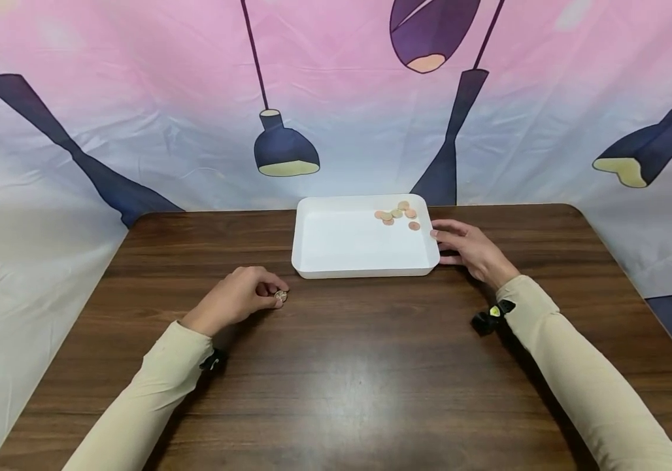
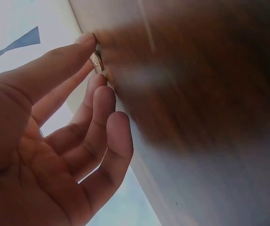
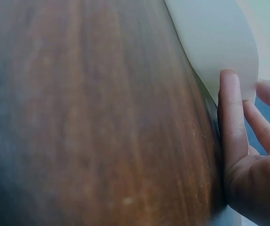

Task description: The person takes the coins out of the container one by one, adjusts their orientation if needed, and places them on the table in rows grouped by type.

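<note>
My left hand [image 1: 236, 297] is low over the table, left of the tray, with its thumb and forefinger pinching a coin [image 1: 280, 296]. Seen from the left wrist, the coin's edge [image 2: 96, 62] shows between the fingertips, close to the wood; whether more than one coin is there I cannot tell. A shallow white tray [image 1: 348, 252] lies by the far edge of the table. Several copper and brass-coloured coins [image 1: 397, 213] lie inside it, toward the back right. Extended fingers of my right hand [image 1: 474, 252] touch the tray's right end wall [image 3: 205, 47].
The brown wooden table [image 1: 359, 366] has rounded far corners. Right behind it hangs a pink and blue cloth [image 1: 348, 131] printed with dark lamp shapes. A small black device [image 1: 485, 322] hangs at the right wrist, near the tabletop.
</note>
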The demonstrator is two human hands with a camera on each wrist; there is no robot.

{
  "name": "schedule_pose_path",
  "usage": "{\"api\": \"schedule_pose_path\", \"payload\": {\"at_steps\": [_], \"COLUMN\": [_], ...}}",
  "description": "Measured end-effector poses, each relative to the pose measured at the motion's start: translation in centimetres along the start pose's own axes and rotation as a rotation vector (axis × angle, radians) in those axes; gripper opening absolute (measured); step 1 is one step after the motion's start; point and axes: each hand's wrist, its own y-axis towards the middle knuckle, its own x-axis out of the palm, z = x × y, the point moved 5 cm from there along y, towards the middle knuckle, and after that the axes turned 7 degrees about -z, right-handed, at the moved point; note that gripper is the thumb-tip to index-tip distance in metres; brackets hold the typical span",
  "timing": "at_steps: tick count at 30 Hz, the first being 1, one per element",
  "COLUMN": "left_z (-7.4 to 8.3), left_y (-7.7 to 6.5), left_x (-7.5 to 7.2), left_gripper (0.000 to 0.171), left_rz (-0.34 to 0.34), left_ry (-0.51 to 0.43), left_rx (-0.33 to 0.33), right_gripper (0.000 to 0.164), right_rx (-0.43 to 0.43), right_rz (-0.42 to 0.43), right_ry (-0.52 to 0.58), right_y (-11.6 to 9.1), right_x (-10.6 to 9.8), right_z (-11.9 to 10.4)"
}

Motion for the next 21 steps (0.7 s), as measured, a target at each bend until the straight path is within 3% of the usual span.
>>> {"api": "schedule_pose_path", "payload": {"at_steps": [21], "left_z": [-0.46], "left_y": [-0.03], "left_x": [-0.16], "left_gripper": [0.018], "left_rz": [-0.032], "left_ry": [-0.036], "left_rx": [-0.011], "right_gripper": [0.064], "right_rx": [-0.003], "right_rz": [-0.001], "right_ry": [-0.018], "right_y": [-0.16], "right_x": [0.07], "right_z": [-0.09]}}
